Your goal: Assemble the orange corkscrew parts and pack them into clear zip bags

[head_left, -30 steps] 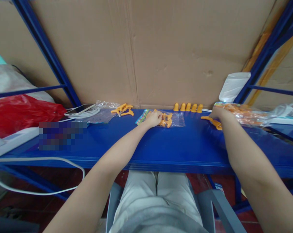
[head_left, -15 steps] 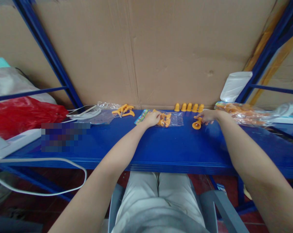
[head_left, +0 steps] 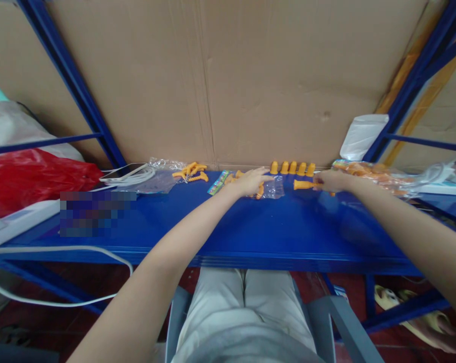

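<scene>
My left hand (head_left: 252, 181) reaches over a clear plastic bag (head_left: 275, 187) of orange plastic pieces with a colourful printed header (head_left: 219, 182). Its fingers are stretched out and nothing shows in them; whether they touch the bag I cannot tell. My right hand (head_left: 331, 180) is closed on an orange plastic piece (head_left: 302, 185), which points left from the fingertips. Beneath that hand a bit of another orange part peeks out. Behind, along the cardboard, several orange cups (head_left: 292, 168) stand in a row. Farther left, several orange handle-like pieces (head_left: 193, 172) with a small metal chain lie in a heap.
A large clear bag of orange parts (head_left: 372, 173) lies at the right. White cable coils (head_left: 140, 175) and a red bag (head_left: 39, 174) crowd the left. Blue posts (head_left: 74, 85) and a cardboard wall (head_left: 269, 85) bound the blue table (head_left: 250, 232).
My left hand has lifted off the bag and shifted right, fingers extending. In my right hand the orange piece has turned from facing me to lying sideways.
</scene>
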Available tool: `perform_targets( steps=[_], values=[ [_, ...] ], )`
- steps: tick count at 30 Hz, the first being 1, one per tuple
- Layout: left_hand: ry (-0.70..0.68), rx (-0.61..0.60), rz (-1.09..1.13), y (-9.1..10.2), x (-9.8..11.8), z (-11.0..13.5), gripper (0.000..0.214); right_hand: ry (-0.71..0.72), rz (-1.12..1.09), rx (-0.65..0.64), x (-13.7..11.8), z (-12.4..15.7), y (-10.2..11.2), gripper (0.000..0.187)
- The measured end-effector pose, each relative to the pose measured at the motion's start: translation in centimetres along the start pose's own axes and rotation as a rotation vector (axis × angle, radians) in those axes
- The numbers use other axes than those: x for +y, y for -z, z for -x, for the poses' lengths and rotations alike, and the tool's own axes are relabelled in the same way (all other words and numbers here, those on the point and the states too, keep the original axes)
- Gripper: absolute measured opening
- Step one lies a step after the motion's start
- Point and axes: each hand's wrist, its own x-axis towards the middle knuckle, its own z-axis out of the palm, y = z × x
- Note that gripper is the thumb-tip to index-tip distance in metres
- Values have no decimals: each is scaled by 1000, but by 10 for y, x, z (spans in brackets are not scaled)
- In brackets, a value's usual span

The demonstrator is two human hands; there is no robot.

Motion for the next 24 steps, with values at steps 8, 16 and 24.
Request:
perform_targets(
  steps=[8,16,24],
  values=[
    [-92,-104,-96,8,30,-26,32,34,-131,119,1,5,15,4],
    [-24,-83,-326,24,39,-25,38,173,-294,154,-17,-3,7,16],
    [0,-75,-385,35,39,-17,32,296,-359,199,-44,-16,2,25]
  ],
)
